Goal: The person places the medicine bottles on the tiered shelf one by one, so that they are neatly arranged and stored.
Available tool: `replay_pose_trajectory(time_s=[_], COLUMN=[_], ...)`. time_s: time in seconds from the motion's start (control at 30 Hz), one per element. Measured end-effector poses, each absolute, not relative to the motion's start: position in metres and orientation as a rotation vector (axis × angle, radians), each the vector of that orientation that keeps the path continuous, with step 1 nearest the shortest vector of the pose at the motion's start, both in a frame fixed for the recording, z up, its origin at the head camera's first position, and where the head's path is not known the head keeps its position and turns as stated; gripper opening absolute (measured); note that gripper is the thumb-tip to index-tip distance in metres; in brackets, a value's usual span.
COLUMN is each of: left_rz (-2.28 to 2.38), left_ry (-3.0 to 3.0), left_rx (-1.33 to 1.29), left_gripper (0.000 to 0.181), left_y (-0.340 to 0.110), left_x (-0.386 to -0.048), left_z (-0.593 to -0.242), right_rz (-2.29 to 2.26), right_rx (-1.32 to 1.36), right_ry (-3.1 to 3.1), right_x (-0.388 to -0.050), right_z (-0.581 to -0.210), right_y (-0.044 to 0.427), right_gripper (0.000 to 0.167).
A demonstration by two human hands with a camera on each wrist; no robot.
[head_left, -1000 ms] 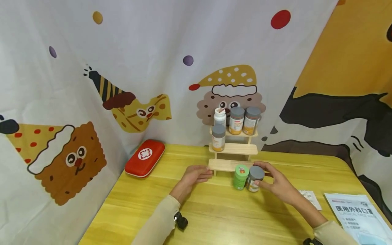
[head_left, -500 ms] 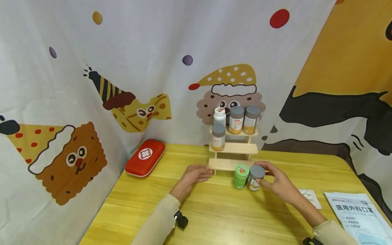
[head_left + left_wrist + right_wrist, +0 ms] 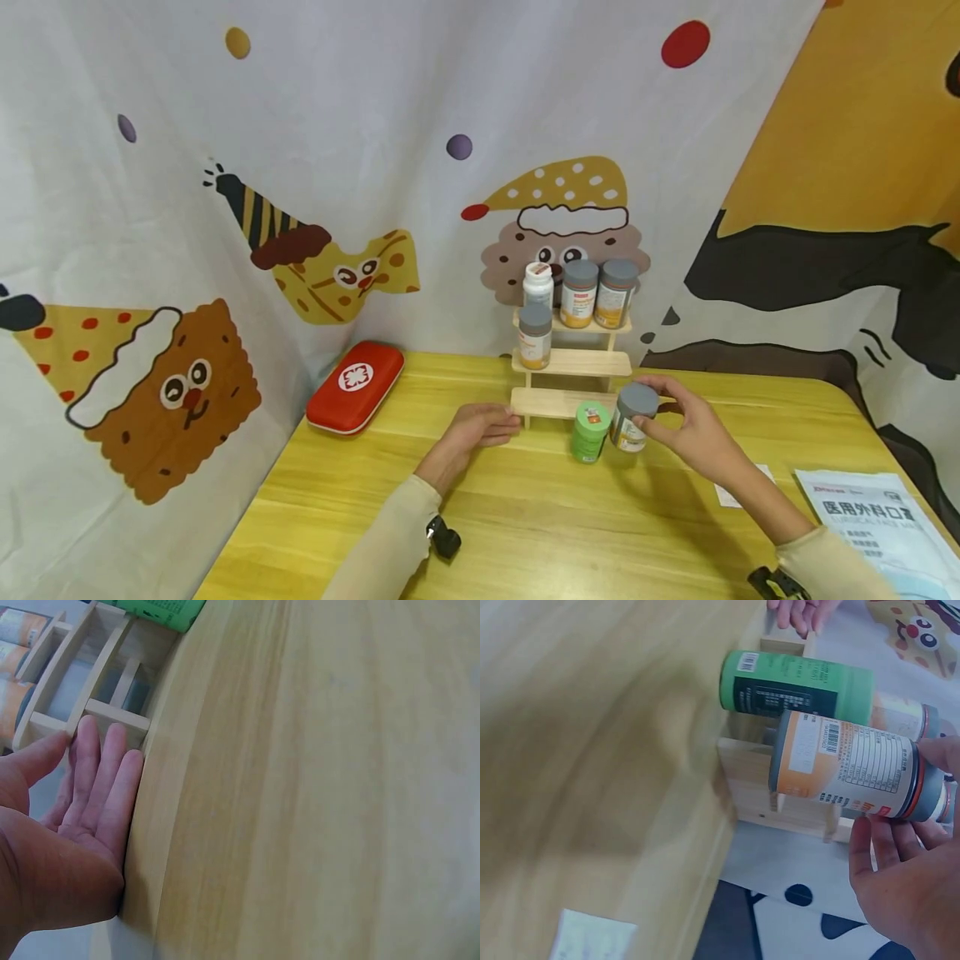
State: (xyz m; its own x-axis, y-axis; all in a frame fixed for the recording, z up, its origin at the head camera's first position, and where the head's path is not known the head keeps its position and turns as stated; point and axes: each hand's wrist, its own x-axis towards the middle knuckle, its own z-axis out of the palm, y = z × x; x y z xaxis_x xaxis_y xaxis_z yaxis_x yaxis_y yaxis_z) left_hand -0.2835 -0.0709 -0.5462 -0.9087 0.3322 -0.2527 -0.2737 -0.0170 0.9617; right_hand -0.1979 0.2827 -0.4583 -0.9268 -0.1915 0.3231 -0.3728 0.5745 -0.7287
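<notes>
My right hand (image 3: pixel 693 429) grips a grey-lidded supplement bottle (image 3: pixel 627 428) near its lid, thumb on one side and fingers on the other. In the right wrist view the bottle (image 3: pixel 847 761) is off the table, its orange and white label showing. Just left of it a green bottle (image 3: pixel 589 438) stands on the table before a three-step wooden stand (image 3: pixel 551 404). At the stand's lower left, my left hand (image 3: pixel 474 429) has its fingers straight, with the fingertips at the bottom step's end. On the middle step is one grey-lidded bottle (image 3: pixel 535 340).
A white bottle (image 3: pixel 538 287) and two grey-lidded bottles (image 3: pixel 579 298) occupy the top step. A red zip case (image 3: pixel 356 387) lies at the back left. Toward the right are a white packet (image 3: pixel 727 497) and a face mask bag (image 3: pixel 877 525). A printed cloth (image 3: pixel 390 125) hangs behind.
The right hand has lifted the grey-lidded bottle off the table, shifting it up and right, away from the green bottle. My left hand has stayed at the stand.
</notes>
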Motion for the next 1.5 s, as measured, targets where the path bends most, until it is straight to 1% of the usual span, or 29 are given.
replay_pose_trajectory(time_s=[0.27,0.5,0.87,1.23,1.5], left_rz=[1.972,1.975,1.980,1.991,1.982], left_ry=[1.864,1.858,1.864,1.864,1.865], left_rx=[0.057,0.061,0.053,0.054,0.060], left_gripper=[0.040,0.039,0.039,0.039,0.038], left_y=[-0.072,-0.070,-0.070,-0.070,-0.070], left_x=[-0.282,-0.284,-0.284,-0.283,-0.282], left_z=[-0.546,-0.547,-0.550,-0.549,-0.546], right_rz=[1.235,1.229,1.238,1.279,1.352], right_rx=[0.489,0.478,0.382,0.379,0.314], right_ry=[-2.533,-2.451,-2.471,-2.389,-2.343], right_x=[-0.203,-0.210,-0.227,-0.254,-0.262], right_z=[-0.440,-0.427,-0.410,-0.409,-0.408], right_y=[0.283,0.281,0.262,0.237,0.221], right_gripper=[0.052,0.056,0.059,0.060,0.059])
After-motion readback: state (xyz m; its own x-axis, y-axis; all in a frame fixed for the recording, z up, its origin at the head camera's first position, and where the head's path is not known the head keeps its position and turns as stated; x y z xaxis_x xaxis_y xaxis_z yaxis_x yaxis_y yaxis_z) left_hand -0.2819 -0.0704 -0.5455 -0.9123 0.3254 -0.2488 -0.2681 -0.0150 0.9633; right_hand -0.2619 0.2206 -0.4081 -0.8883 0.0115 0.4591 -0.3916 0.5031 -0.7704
